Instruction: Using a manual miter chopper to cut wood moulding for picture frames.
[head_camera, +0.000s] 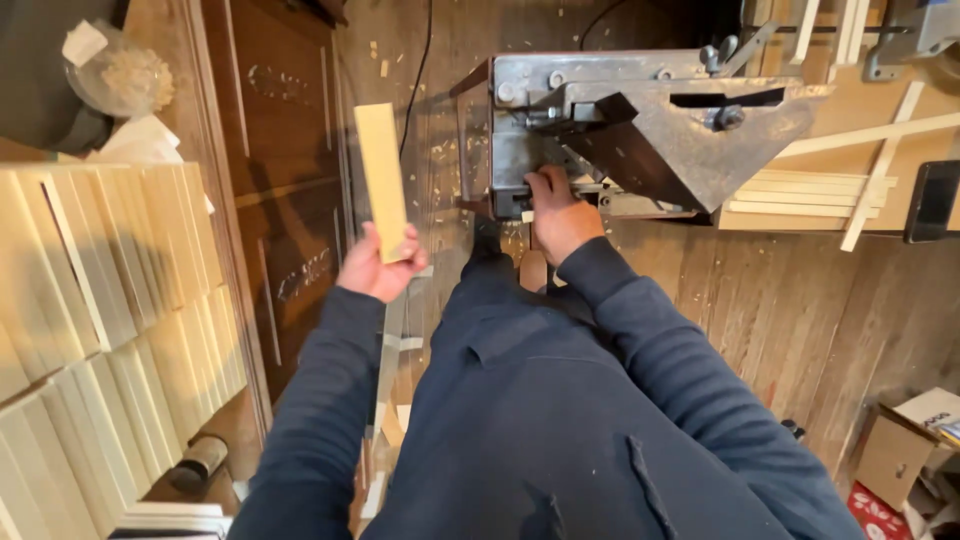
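My left hand (378, 264) holds a pale flat wooden board (382, 180) upright by its lower end, out to the left of my body. My right hand (560, 210) rests against the front of a grey metal cutting machine (650, 130), fingers curled at a small piece of wood by its lower edge. Whether the fingers pinch that piece I cannot tell. Both arms wear dark blue sleeves, and my dark trousers fill the lower middle.
Rows of pale wooden boards (100, 300) are stacked at the left. Thin wood strips (810, 195) lie on the bench right of the machine. A cardboard box (905, 440) sits at bottom right. Offcuts and shavings litter the plank floor (760, 310).
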